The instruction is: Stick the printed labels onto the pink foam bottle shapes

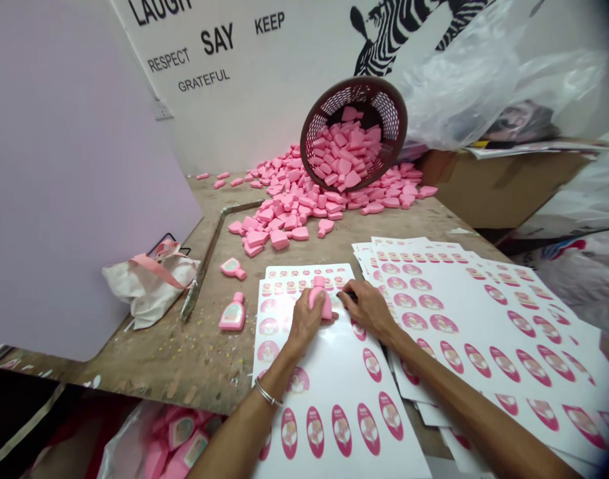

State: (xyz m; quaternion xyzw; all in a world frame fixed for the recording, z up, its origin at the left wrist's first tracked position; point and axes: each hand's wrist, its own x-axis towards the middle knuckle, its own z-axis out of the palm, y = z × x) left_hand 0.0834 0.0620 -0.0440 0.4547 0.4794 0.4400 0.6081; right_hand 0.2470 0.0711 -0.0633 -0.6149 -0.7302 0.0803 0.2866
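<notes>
My left hand [304, 322] is closed around a small pink plastic bottle [326, 307], its neck pointing away from me. It is over a white sheet of stickers [329, 379] printed with pink oval and rounded labels. Beside it, my right hand [368, 309] pinches a small dark tool [352, 295] near the sheet's right edge; most of the tool is hidden by the fingers. To the left of the sheet, a labelled pink bottle [233, 314] lies on the table, with another labelled bottle [231, 268] just beyond it.
A brown basket [304, 143] lies tipped, spilling pink bottles [289, 206] over the wooden table [209, 362]. More sticker sheets [449, 293] overlap at right. A bent metal bar [205, 263] and a cloth bag [149, 293] are left. A cardboard box [504, 186] stands back right.
</notes>
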